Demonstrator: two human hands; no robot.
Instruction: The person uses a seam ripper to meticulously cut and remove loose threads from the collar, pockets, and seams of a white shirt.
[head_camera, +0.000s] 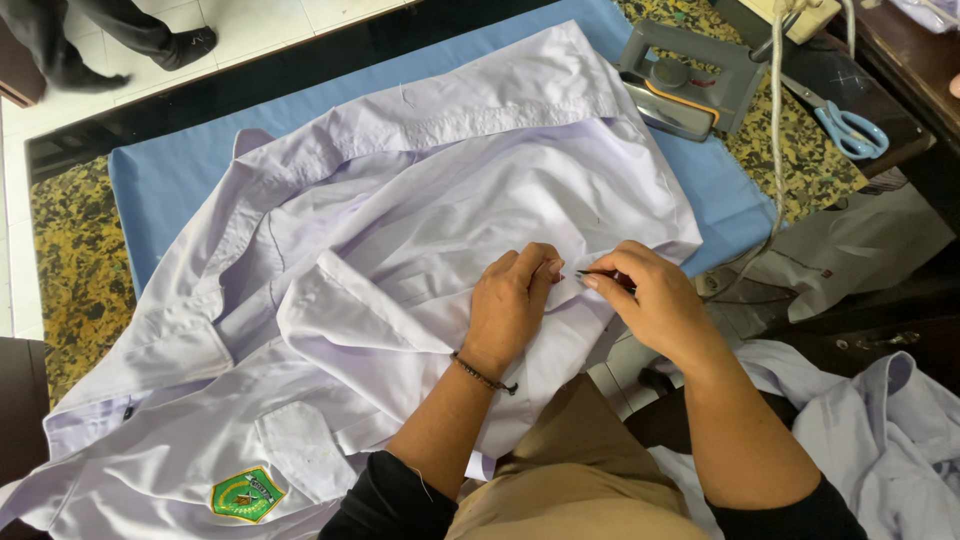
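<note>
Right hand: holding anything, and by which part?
The right hand pinches a thin dark tool, too small to identify, at its rear end; the tip points toward the white shirt, whose fabric the left hand pins down.

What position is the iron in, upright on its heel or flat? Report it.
Flat. The grey iron lies soleplate-down on the blue cloth, handle on top, apart from both hands.

One shield-shaped badge (247, 494) — green and yellow, perhaps embroidered — on the pale shirt (420, 200), bottom left.
</note>
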